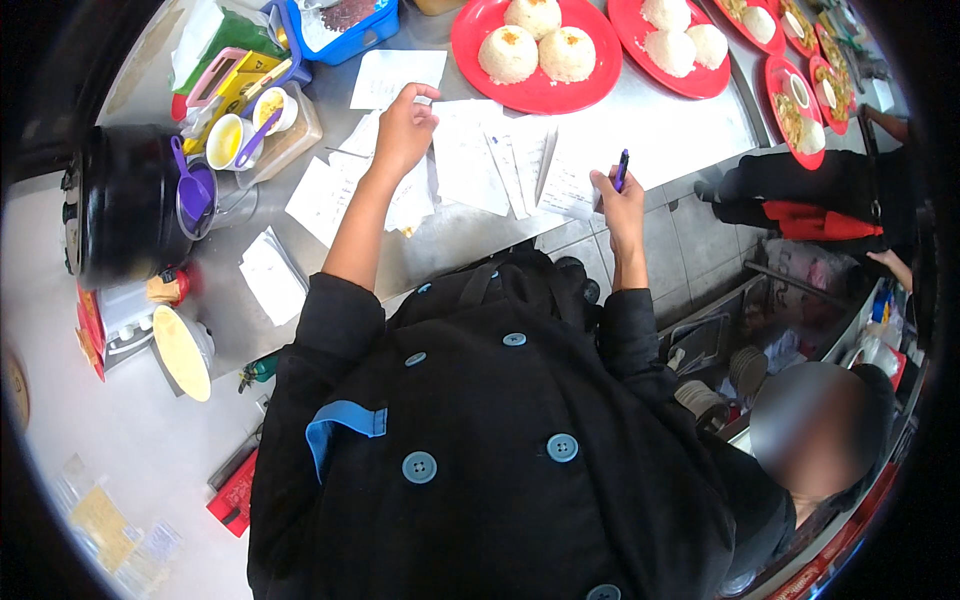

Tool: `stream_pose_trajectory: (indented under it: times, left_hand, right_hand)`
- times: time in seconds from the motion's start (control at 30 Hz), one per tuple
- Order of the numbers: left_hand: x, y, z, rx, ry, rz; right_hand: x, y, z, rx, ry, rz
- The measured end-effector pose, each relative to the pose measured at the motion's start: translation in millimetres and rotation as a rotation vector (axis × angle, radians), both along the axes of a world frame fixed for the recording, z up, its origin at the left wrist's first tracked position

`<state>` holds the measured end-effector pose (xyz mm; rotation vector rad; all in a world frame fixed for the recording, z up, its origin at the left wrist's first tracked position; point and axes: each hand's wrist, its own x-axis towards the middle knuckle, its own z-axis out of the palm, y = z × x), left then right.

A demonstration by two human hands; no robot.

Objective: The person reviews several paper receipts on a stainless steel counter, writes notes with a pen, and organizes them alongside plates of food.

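Note:
Over handwritten slips of paper (468, 155) on the steel counter, my left hand (405, 135) hovers with fingers loosely bent and apart, nothing visible in them. My right hand (624, 205) grips a purple pen (622, 168) pointing upward. Its thumb is by the edge of a written slip (568, 180) at the counter's front edge; whether it also pinches the paper I cannot tell. Beyond the slips is a red plate (530, 98) bearing three domed rice mounds (508, 54), and right of it a second red plate (715, 82) holds three more.
White cups (231, 142), purple scoops (192, 190) and a black pot (130, 205) crowd the left. A blue tub (355, 35) stands at the back. Several filled red plates (812, 155) line the far right. Two people are nearby; one person (815, 470) is close at my lower right.

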<state>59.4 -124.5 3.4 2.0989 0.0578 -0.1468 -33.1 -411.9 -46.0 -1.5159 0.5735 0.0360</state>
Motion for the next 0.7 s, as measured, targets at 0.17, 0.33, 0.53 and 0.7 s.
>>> stream_pose_trajectory:
  times: [0.17,0.33,0.53,0.7]
  left_hand:
    - [-2.0,4.3,-14.4,0.251,-0.276,-0.246]
    - [1.9,9.0,16.4,-0.009,-0.097,0.069]
    - [1.5,14.4,1.4,0.299,-0.396,-0.174]
    - [-1.2,11.4,7.3,0.379,-0.436,-0.163]
  right_hand:
    - [2.0,3.0,6.5,-0.019,-0.010,0.007]
    - [2.4,-0.2,-1.5,-0.047,-0.035,-0.010]
    - [2.2,-0.9,-2.2,-0.056,-0.014,0.000]
    - [2.4,1.8,8.2,-0.072,-0.027,0.012]
